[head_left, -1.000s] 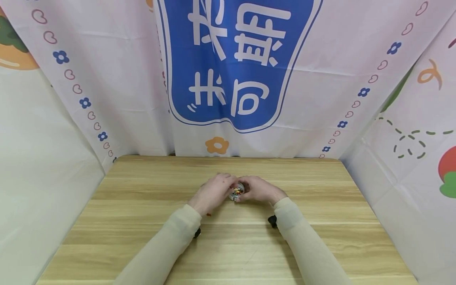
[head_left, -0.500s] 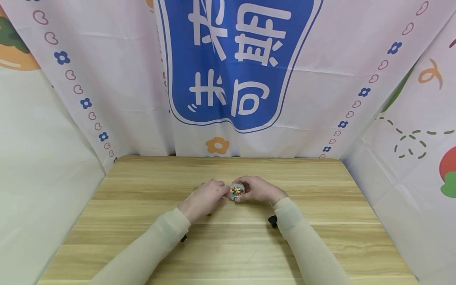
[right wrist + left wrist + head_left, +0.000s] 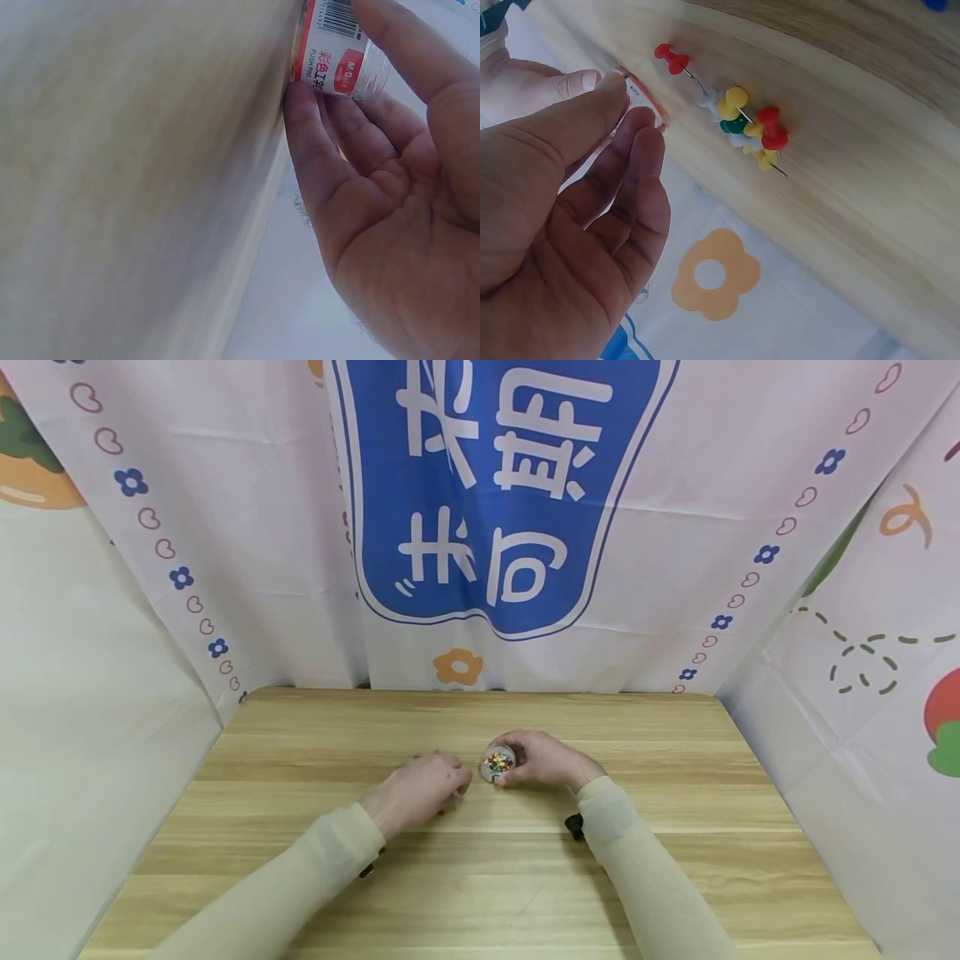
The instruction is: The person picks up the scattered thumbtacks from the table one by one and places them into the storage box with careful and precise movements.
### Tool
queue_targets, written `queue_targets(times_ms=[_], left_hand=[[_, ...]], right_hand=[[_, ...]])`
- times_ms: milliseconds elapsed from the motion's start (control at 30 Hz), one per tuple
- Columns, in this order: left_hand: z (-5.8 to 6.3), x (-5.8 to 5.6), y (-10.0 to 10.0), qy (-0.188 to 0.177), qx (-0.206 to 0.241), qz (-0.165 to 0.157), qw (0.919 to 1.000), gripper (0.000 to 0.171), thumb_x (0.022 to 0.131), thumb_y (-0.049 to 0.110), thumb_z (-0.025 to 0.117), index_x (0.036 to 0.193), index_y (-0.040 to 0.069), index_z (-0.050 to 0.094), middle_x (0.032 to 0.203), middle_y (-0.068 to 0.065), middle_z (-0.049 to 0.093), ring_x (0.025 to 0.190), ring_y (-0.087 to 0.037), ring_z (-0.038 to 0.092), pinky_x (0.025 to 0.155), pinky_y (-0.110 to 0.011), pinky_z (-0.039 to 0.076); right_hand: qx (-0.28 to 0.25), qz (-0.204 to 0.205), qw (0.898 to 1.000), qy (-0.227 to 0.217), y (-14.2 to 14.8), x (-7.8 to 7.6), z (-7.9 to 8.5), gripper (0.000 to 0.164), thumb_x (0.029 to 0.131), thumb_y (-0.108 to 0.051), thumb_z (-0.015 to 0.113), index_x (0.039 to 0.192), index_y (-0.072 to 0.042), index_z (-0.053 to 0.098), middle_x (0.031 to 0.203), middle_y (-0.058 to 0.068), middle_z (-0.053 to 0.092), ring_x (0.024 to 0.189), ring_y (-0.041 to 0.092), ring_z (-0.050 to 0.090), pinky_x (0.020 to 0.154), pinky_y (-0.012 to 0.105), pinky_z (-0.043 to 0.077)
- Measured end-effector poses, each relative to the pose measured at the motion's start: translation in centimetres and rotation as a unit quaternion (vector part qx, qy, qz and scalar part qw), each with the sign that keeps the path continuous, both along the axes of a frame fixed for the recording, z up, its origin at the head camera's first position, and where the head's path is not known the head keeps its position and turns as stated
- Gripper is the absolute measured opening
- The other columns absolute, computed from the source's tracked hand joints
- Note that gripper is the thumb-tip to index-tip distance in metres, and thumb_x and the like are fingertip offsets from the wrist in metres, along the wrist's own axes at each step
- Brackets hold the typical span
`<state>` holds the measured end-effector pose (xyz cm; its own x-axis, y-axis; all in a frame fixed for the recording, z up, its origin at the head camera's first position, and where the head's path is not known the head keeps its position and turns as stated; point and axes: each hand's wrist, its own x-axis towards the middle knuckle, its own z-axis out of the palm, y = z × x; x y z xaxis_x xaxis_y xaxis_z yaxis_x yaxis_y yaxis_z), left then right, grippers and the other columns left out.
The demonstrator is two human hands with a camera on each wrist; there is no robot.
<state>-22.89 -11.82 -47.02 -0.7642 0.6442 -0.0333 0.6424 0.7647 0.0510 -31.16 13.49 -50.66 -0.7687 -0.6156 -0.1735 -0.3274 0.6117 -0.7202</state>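
A clear jar [image 3: 497,763] of colourful push pins stands on the table, its label reading "PUSH PINS" in the right wrist view. My right hand [image 3: 546,758] grips it between thumb and fingers, as the right wrist view also shows. To its left is my left hand [image 3: 422,787], fingers loosely bent. In the left wrist view no pin shows between the thumb and fingertips of that left hand [image 3: 592,195]. Beside those fingers a small heap of push pins [image 3: 739,124], red, yellow, green and white, lies on the table; in the head view that hand mostly covers it.
The wooden table [image 3: 637,893] runs back to a printed cloth curtain [image 3: 300,568], with more cloth hanging at both sides. A small blue thing [image 3: 936,3], cut off by the frame, lies at the upper right of the left wrist view.
My left hand has drawn away from the jar, moving left and nearer to me, over by the loose pins. The right hand and the jar have stayed in place.
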Motion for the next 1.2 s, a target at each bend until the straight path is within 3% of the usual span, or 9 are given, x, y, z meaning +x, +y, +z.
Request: queue_targets(times_ms=[300,467,667,1200], left_hand=[[0.4,0.7,-0.8,0.013,-0.011,-0.026,0.9995,0.013,0.093,0.009,0.078,0.087,0.016,0.069,0.08,0.005,0.066,0.071,-0.008,0.057,0.063,-0.022,0.05],[0.5,1.0,-1.1,-0.002,-0.019,-0.025,0.9995,0.016,0.09,0.01,0.082,0.085,0.016,0.069,0.076,0.008,0.062,0.067,-0.006,0.052,0.06,-0.021,0.046],[0.1,1.1,-1.4,-0.005,-0.036,-0.029,0.9989,0.017,0.092,0.013,0.08,0.082,0.017,0.067,0.075,0.008,0.059,0.067,-0.005,0.049,0.06,-0.022,0.044],[-0.8,1.0,-1.4,0.002,-0.046,-0.034,0.9984,0.015,0.093,0.006,0.076,0.086,0.019,0.071,0.081,0.008,0.068,0.071,-0.003,0.055,0.065,-0.022,0.051]], right_hand=[[-0.001,0.0,1.0,-0.002,0.0,0.0,0.0,0.061,0.086,-0.025,0.089,0.142,-0.02,0.064,0.13,0.001,0.071,0.11,0.012,0.066,0.103,0.036,0.057],[-0.003,-0.001,1.0,-0.005,0.0,0.0,0.1,0.061,0.087,-0.024,0.089,0.142,-0.019,0.064,0.129,0.001,0.071,0.109,0.012,0.066,0.102,0.036,0.057],[-0.003,-0.001,1.0,-0.006,0.0,0.1,0.2,0.061,0.087,-0.025,0.089,0.142,-0.019,0.063,0.128,0.0,0.071,0.108,0.012,0.066,0.1,0.035,0.057],[0.005,0.0,1.0,0.003,0.0,0.1,0.1,0.059,0.087,-0.025,0.089,0.141,-0.021,0.064,0.127,-0.001,0.071,0.109,0.011,0.066,0.102,0.036,0.057]])
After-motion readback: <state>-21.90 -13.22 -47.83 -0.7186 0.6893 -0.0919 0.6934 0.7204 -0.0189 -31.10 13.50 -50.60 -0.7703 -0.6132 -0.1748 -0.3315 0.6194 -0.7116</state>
